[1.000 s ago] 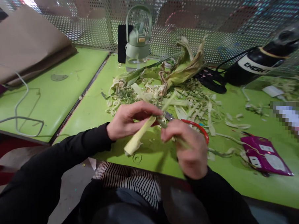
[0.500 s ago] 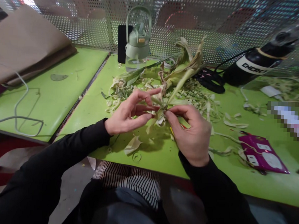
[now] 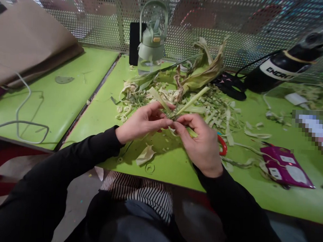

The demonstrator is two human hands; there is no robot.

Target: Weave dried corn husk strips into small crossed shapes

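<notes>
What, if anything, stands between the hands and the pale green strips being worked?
Nothing visible: the left hand and right hand both hold the pale green strips. The red handle lies beside the right hand, not between.

Before you, a small bundle of pale green husk strips [image 3: 172, 115] is pinched at its centre. From your viewpoint, a narrow, straight strip [image 3: 193, 100] slants up rightward and a shorter strip [image 3: 160, 99] up leftward; their meeting point is partly hidden.
</notes>
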